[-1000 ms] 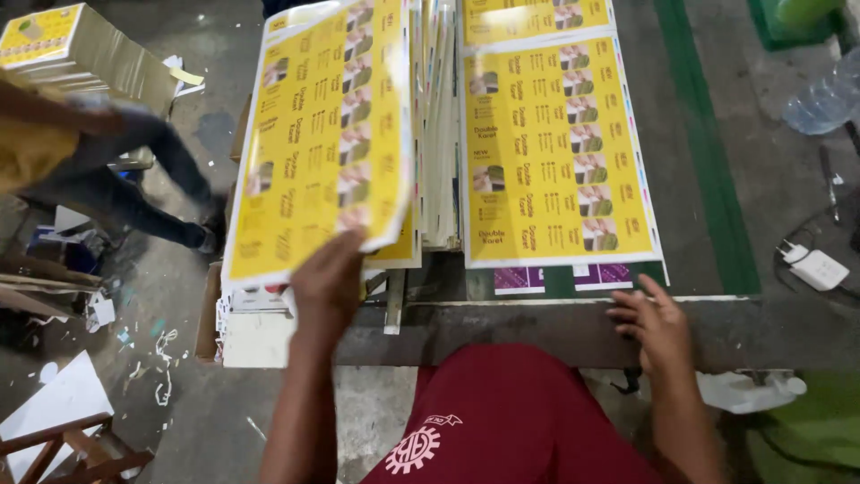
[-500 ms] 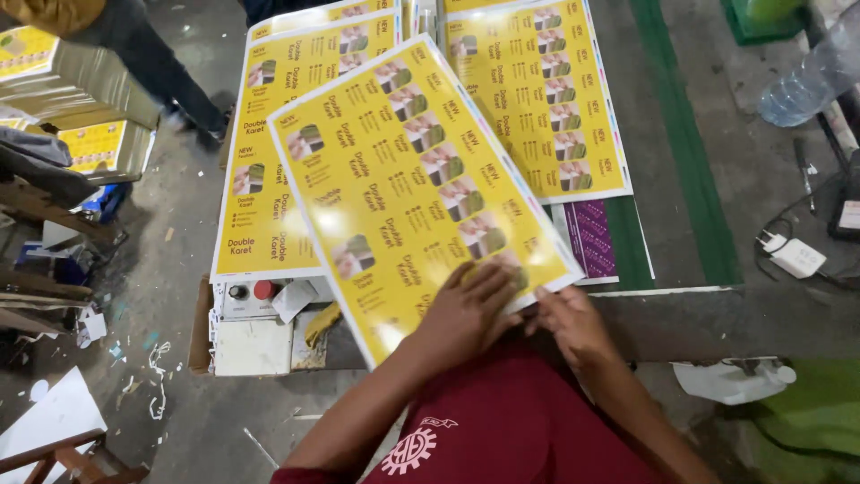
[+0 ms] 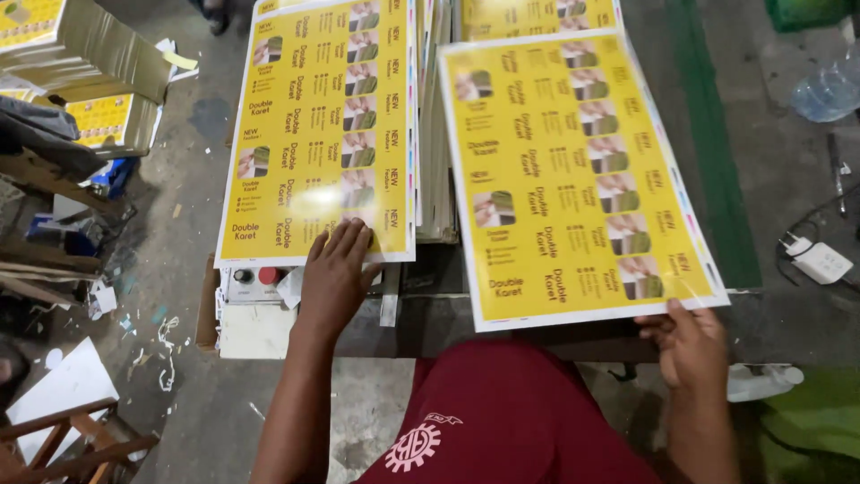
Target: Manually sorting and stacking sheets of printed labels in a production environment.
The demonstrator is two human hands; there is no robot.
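Nearest the camera, the right hand is pinching the near edge of a loose yellow printed sheet, thumb on top and fingers curled beneath, and is holding it slightly lifted over the right side of the surface. The left hand is lying open, palm down and fingers spread, on the near edge of the left stack of yellow sheets, pressing it flat. Judgement: the sheet is large and floppy, so one-corner support risks sag and creasing; keeping the grip near the edge's middle and the sheet level should be helping, as should keeping the flat hand on the stack so it is not sliding. Between the two yellow faces, a thick pile of sheet edges is showing. Below the left stack, a control box with dark and red buttons is sitting at the front. Further right, a white charger is lying on the surface, with a clear plastic bottle beyond it. To the left, on the floor, paper scraps are lying scattered, and more printed stacks are standing at the far left.
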